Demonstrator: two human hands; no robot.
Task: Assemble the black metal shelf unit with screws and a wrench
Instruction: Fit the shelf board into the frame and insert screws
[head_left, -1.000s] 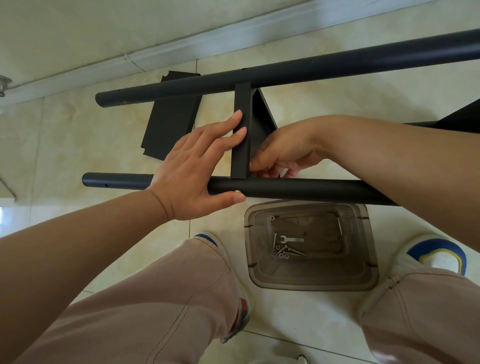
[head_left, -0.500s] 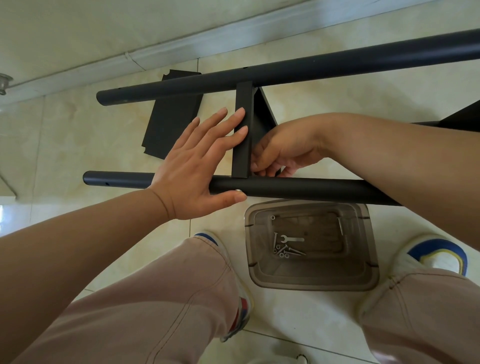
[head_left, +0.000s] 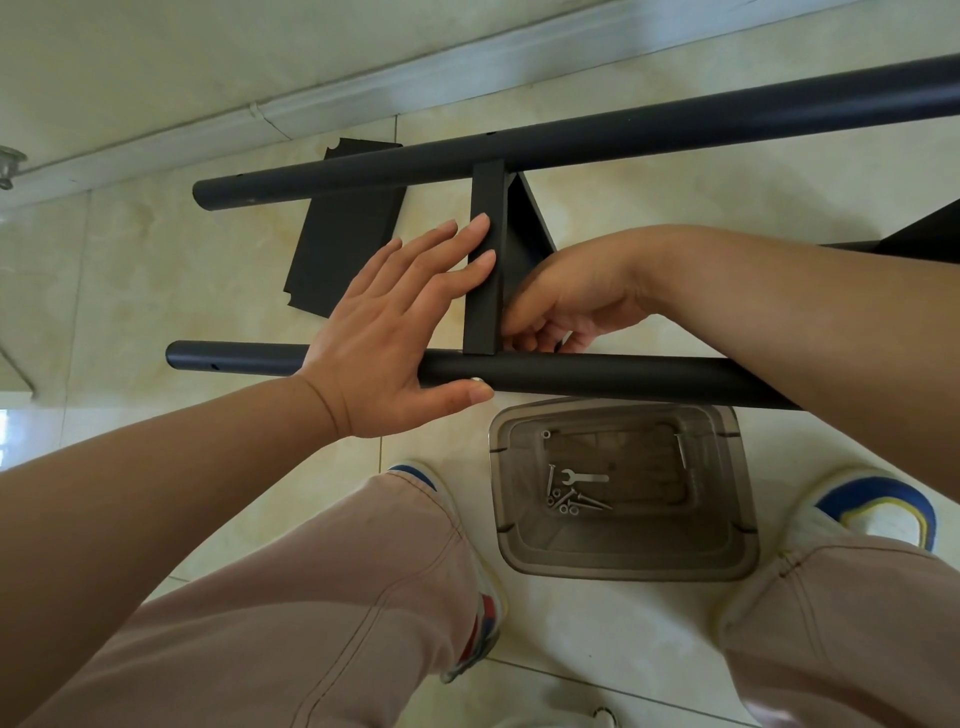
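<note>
Two black tubes lie across the floor, the far tube and the near tube. A black shelf panel stands on edge between them. My left hand lies flat, fingers straight against the panel's edge, thumb on the near tube beside a silver screw head. My right hand reaches behind the panel, its fingers curled at the corner where panel meets near tube; what they hold is hidden. A wrench and several screws lie in a clear box.
A loose black panel lies flat on the tiles under the far tube's left end. Another black shelf part shows at the right edge. My knees and shoes flank the box. A wall skirting runs along the back.
My left fingers have straightened and slid a little up the panel's edge. My right hand has shifted slightly down toward the near tube. The frame has not moved.
</note>
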